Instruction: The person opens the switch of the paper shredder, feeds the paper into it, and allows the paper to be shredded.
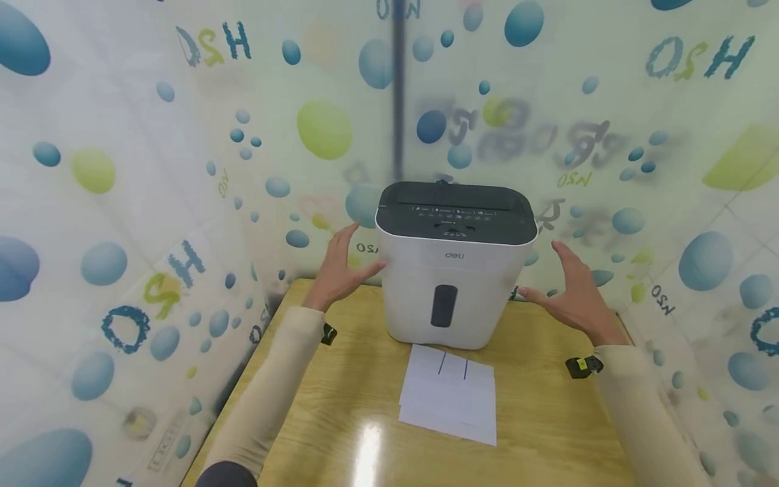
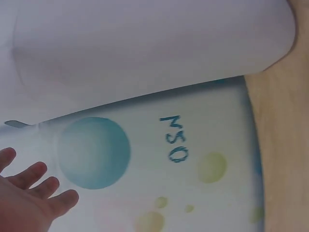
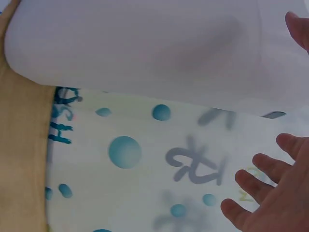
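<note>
A white paper shredder (image 1: 420, 291) with a dark grey top (image 1: 456, 211) stands upright at the back of the wooden table. My left hand (image 1: 342, 267) is held at its left side, fingers spread and thumb pointing toward the white wall. On the opposite side my right hand (image 1: 572, 291) is spread too, a little away from the shredder. Both wrist views show straight fingers beside the shredder's white side (image 2: 145, 53), holding nothing. In front of the shredder lie a few sheets of white paper (image 1: 450, 406), the top one marked with two dark lines.
The wooden table (image 1: 341, 406) carries the shredder and the paper. Patterned sheeting with blue and green dots (image 1: 325, 128) hangs close behind and on both sides. A dark round object (image 1: 226, 475) shows at the lower left, over the left sleeve.
</note>
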The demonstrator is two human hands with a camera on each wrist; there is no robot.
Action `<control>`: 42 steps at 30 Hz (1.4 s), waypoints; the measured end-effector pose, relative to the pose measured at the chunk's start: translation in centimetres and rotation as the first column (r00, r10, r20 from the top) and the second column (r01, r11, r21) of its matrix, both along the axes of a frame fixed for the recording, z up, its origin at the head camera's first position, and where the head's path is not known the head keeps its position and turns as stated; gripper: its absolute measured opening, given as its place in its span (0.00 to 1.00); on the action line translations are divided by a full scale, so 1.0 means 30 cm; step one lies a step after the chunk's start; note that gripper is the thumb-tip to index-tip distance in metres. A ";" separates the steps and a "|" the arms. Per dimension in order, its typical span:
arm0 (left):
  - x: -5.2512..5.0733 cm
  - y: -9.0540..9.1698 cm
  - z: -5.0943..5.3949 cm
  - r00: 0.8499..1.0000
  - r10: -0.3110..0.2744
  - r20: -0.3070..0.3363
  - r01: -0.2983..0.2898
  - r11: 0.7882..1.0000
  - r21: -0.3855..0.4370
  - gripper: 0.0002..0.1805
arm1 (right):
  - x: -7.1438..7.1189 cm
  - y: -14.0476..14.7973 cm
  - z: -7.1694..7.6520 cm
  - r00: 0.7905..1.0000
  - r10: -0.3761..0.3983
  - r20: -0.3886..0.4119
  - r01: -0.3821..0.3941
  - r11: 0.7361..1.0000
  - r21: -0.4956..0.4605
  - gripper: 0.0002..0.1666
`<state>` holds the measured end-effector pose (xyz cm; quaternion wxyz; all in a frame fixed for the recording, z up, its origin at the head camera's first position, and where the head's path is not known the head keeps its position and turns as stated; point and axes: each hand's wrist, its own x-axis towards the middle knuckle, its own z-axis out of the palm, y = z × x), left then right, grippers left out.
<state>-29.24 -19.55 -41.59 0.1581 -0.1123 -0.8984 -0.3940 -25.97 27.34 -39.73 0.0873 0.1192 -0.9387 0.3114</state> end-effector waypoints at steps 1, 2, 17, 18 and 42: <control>0.004 0.000 -0.018 1.000 0.000 0.008 -0.001 1.000 0.004 0.58 | 0.004 -0.002 -0.016 1.000 0.001 0.007 -0.001 1.000 -0.003 0.69; 0.009 0.001 -0.037 1.000 0.000 0.017 0.000 1.000 0.006 0.58 | 0.009 -0.004 -0.033 1.000 0.001 0.016 -0.001 1.000 -0.007 0.70; 0.099 0.042 -0.315 0.987 0.003 0.163 -0.017 0.996 0.087 0.60 | 0.071 -0.059 -0.298 0.994 -0.002 0.105 -0.001 1.000 0.023 0.72; 0.106 0.044 -0.332 0.985 -0.004 0.175 -0.013 0.995 0.098 0.60 | 0.074 -0.062 -0.317 0.994 -0.002 0.108 0.000 1.000 0.024 0.72; 0.228 0.188 -0.642 0.950 -0.105 0.293 0.119 0.992 -0.033 0.58 | 0.166 -0.166 -0.659 0.949 0.071 0.307 -0.085 0.996 0.030 0.68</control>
